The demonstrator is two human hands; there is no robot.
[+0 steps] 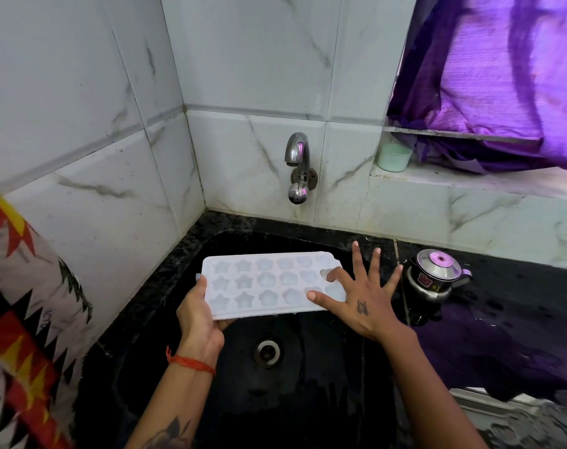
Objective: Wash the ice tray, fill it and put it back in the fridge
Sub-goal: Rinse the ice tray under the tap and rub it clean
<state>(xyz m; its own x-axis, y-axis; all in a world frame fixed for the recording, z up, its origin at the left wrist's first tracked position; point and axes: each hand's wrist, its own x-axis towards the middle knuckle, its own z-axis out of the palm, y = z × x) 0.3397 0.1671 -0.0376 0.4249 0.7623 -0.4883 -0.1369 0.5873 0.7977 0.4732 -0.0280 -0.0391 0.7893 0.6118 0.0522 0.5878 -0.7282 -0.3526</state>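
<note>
**Ice tray held flat over the sink**

The left hand point(199, 314) grips the white ice tray point(269, 285) by its left short end — thumb curled over the top rim, fingers tucked beneath it. The tray sits roughly level above the black sink point(308, 400), its star- and flower-shaped cells facing up, with the drain point(266, 351) below and just right of the left palm. The right hand point(361, 299) is spread wide with straight fingers — the thumb and index fingertip rest on the tray's right end, holding nothing, while the other three fingers fan out past its edge. Beyond those fingertips, a steel tap point(298, 166) juts from the marble-tiled wall. To the right of the little finger stands a small steel kettle point(434, 275) on the wet dark counter.
</note>
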